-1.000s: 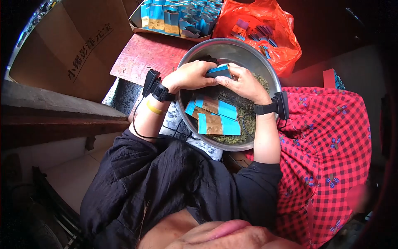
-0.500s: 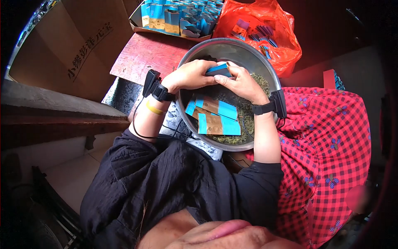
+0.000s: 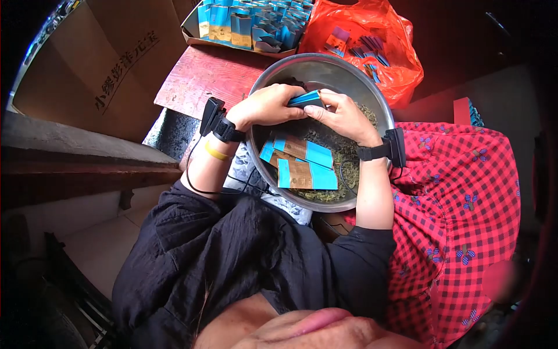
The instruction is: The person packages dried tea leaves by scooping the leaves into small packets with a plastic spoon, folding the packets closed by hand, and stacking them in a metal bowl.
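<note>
Red board (image 3: 200, 78): wooden, beyond the basin and to its left, worn along the surface; carries the tray of packets at its far end.
Brown carton (image 3: 145, 35): large, far left, printed with a line of dark characters.
Tray of packets (image 3: 232, 46): shallow cardboard, crowded with blue and brown packets, many standing upright.
Plastic bag (image 3: 404, 78): red, mouth open, just beside the tray, darker packets lying inside.
Basin (image 3: 383, 104): round, grey metal, below both hands; dried leaves (image 3: 319, 196) cover part of its bottom.
Loose packets (image 3: 308, 175): blue and brown, flat, overlapping, on the leaves at the near side of the basin; exact count hidden by overlap.
Bundle of packets (image 3: 305, 99): thin blue-edged stack, held tilted above the far half of the basin, between the two hands.
Left hand (image 3: 272, 104): fingers closed about the left end of the bundle; black strap and yellow band on the arm.
Right hand (image 3: 344, 116): pinching the right end between thumb and fingers; black strap at the wrist.
Checked cloth (image 3: 453, 221): red and black, right of the basin.
</note>
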A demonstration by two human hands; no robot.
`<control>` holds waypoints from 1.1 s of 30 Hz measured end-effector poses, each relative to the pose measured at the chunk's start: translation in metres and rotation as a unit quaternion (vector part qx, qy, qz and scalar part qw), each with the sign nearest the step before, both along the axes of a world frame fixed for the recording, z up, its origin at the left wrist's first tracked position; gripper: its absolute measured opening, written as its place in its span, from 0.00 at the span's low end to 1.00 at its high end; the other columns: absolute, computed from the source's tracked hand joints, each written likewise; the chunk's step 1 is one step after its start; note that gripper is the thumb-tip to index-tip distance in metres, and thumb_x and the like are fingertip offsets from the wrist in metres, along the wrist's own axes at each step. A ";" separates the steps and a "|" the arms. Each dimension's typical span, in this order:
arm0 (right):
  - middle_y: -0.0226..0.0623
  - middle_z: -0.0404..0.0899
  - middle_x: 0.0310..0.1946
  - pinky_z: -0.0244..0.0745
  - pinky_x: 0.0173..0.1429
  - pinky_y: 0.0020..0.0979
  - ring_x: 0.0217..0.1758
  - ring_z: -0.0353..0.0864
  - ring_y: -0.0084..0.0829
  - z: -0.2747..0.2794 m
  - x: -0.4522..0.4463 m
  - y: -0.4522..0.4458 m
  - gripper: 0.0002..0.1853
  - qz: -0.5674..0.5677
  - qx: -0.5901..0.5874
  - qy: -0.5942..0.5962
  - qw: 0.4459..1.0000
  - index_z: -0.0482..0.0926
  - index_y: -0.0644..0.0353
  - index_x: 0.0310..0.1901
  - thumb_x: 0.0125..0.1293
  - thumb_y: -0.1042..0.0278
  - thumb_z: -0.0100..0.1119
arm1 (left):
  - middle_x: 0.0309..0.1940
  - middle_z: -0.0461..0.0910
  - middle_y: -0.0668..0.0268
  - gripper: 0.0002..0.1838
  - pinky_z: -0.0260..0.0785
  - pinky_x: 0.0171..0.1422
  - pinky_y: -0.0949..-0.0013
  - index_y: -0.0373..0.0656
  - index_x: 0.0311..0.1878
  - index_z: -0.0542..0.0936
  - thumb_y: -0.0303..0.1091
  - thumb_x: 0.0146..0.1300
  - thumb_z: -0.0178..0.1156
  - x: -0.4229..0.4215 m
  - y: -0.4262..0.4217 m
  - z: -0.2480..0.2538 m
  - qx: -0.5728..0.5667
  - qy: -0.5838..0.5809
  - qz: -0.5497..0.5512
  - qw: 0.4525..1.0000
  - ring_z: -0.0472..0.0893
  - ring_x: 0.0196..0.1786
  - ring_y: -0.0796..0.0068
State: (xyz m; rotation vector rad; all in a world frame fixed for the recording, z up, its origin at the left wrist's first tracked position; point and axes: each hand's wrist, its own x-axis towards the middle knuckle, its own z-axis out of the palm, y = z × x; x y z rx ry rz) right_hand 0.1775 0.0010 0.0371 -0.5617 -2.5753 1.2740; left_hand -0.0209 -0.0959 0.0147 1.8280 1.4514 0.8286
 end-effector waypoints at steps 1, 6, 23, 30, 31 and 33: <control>0.32 0.72 0.32 0.67 0.38 0.27 0.33 0.69 0.20 -0.002 0.000 0.001 0.15 0.000 0.000 0.000 1.000 0.80 0.64 0.44 0.67 0.59 0.62 | 0.36 0.82 0.50 0.18 0.72 0.46 0.58 0.39 0.44 0.79 0.43 0.60 0.64 0.000 0.000 -0.001 0.004 -0.005 0.002 1.000 0.82 0.42 0.52; 0.30 0.73 0.35 0.68 0.41 0.27 0.36 0.71 0.20 -0.004 -0.002 0.001 0.16 0.036 -0.022 0.049 0.998 0.80 0.63 0.45 0.67 0.57 0.62 | 0.35 0.82 0.50 0.17 0.72 0.45 0.58 0.39 0.43 0.79 0.44 0.60 0.64 0.000 0.000 -0.001 0.009 -0.005 0.001 1.000 0.82 0.42 0.52; 0.33 0.74 0.39 0.72 0.45 0.28 0.42 0.75 0.25 -0.006 -0.004 -0.005 0.16 0.013 -0.076 0.028 0.997 0.80 0.63 0.49 0.66 0.60 0.63 | 0.35 0.82 0.54 0.16 0.72 0.45 0.63 0.37 0.48 0.78 0.35 0.59 0.65 0.000 -0.001 0.001 0.018 0.019 -0.005 1.000 0.83 0.40 0.64; 0.33 0.79 0.48 0.71 0.45 0.24 0.41 0.75 0.21 -0.004 -0.006 -0.004 0.11 -0.032 0.037 0.100 0.994 0.80 0.66 0.46 0.64 0.76 0.55 | 0.34 0.81 0.57 0.18 0.71 0.45 0.65 0.37 0.48 0.77 0.39 0.61 0.66 -0.001 0.001 -0.002 0.030 -0.009 -0.011 0.999 0.80 0.39 0.70; 0.33 0.79 0.48 0.71 0.45 0.24 0.41 0.75 0.21 -0.005 -0.006 -0.002 0.11 -0.032 0.037 0.100 0.994 0.80 0.66 0.46 0.64 0.76 0.55 | 0.33 0.81 0.58 0.19 0.71 0.45 0.66 0.37 0.48 0.77 0.40 0.61 0.66 -0.001 0.001 -0.001 0.028 -0.015 -0.016 0.999 0.79 0.38 0.72; 0.40 0.79 0.54 0.76 0.47 0.26 0.48 0.81 0.27 0.001 -0.006 -0.003 0.13 -0.070 0.003 0.115 0.991 0.79 0.68 0.43 0.56 0.81 0.52 | 0.33 0.80 0.60 0.20 0.71 0.45 0.68 0.37 0.49 0.77 0.42 0.62 0.66 0.001 -0.003 0.010 0.010 -0.021 -0.016 1.000 0.78 0.38 0.75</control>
